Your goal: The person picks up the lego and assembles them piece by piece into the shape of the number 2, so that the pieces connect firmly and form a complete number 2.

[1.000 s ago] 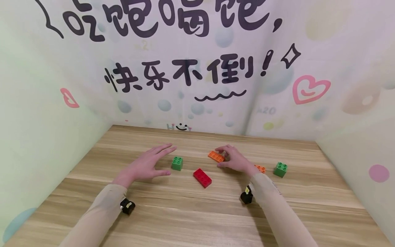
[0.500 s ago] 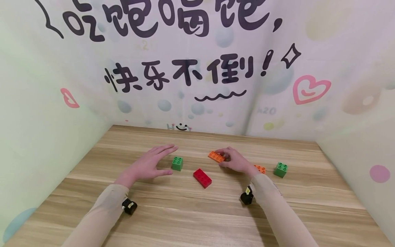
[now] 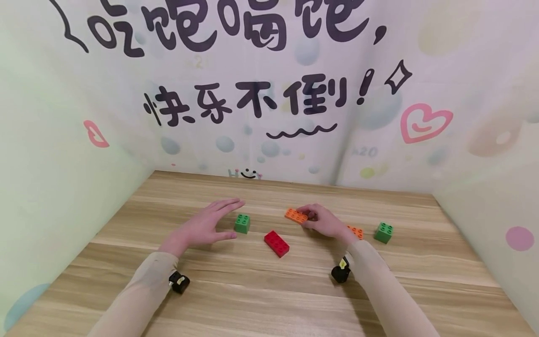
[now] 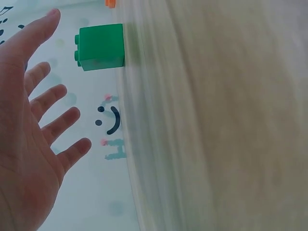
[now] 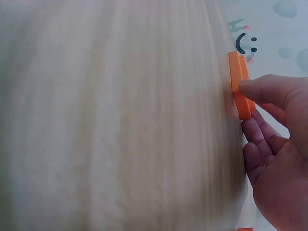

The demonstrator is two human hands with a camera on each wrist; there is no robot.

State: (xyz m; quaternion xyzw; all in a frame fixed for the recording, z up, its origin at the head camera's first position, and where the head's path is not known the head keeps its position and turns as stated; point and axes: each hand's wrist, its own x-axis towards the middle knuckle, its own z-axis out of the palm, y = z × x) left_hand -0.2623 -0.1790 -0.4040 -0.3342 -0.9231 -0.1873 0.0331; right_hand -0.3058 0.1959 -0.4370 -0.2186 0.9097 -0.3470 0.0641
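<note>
Right hand pinches flat orange rectangular plastic brick by right end, on wood-grain table. Left hand free, fingers extended, just beside green cube-like plastic brick.

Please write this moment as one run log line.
right hand: pinches farther orange toy brick | left hand: beside left green toy brick, not touching | red toy brick: untouched
</note>
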